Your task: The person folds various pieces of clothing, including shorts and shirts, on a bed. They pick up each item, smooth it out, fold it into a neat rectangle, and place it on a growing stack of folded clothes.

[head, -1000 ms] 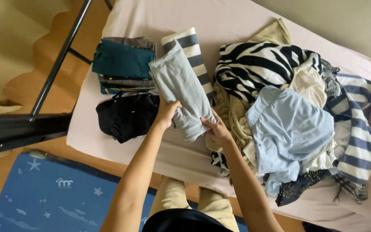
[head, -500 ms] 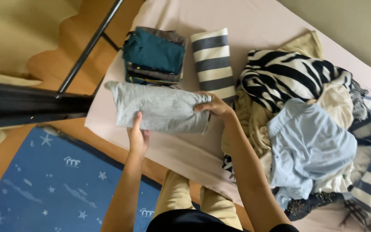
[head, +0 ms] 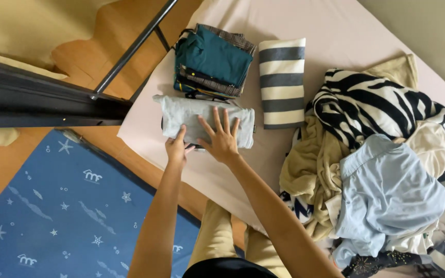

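You have no packages, labels, signs or screens before you here.

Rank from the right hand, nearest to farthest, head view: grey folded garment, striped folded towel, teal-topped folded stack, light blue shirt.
From the right hand:
1. Grey folded garment, directly under the palm, touching.
2. Striped folded towel, up and to its right.
3. Teal-topped folded stack, just beyond the garment; too close to the towel to rank firmly.
4. Light blue shirt, far right in the unfolded pile.
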